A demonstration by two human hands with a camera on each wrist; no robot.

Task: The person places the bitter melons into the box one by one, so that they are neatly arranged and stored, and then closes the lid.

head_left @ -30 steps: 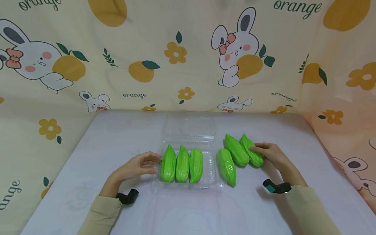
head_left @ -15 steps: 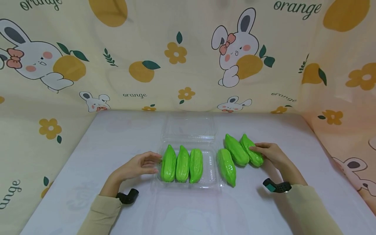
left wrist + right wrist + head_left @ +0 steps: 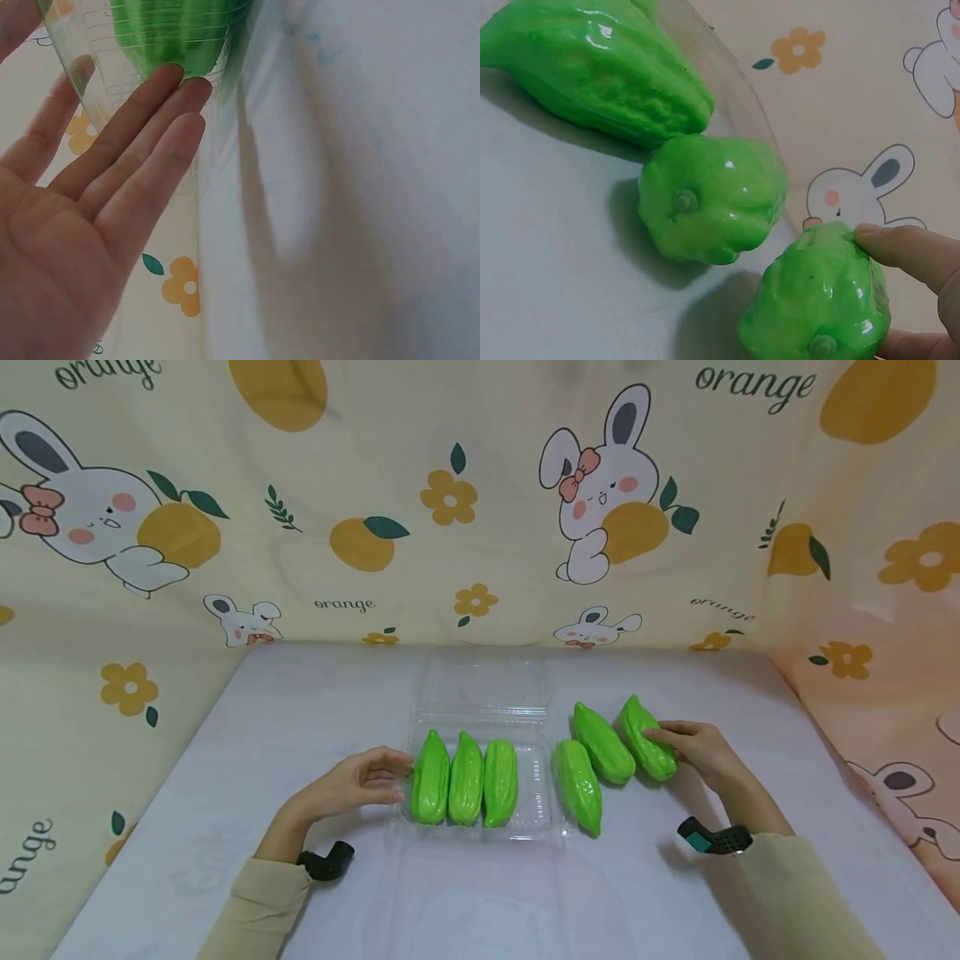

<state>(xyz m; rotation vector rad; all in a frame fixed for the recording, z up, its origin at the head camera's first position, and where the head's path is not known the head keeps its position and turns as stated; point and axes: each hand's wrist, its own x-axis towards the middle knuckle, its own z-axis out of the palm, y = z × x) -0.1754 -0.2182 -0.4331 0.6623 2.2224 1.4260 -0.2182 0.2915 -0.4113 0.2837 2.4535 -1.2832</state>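
Note:
My right hand [image 3: 693, 747] pinches a shiny green bitter melon [image 3: 647, 739] between thumb and fingers, at the right of the group. In the right wrist view this bitter melon [image 3: 817, 300] shows its stem end, with a shadow beside it. Two more bitter melons lie to its left, the slanted one [image 3: 603, 743] and the nearer one [image 3: 579, 789]. Three others, among them the middle one [image 3: 466, 781], lie side by side in a clear plastic clamshell box [image 3: 540, 785]. My left hand [image 3: 348, 785] has relaxed fingers at the box's left wall; its fingertips [image 3: 184, 135] overlap the box's lower edge.
The clamshell's transparent lid [image 3: 480, 685] lies folded back behind the box. All of it stands on a white table [image 3: 315, 693]. A printed cloth [image 3: 495, 543] with rabbits and oranges hangs behind and along the sides. Each wrist wears a black camera band [image 3: 716, 837].
My right hand has shifted slightly right, and the bitter melon in it has risen a little and parted from its neighbour. My left hand has stayed in place.

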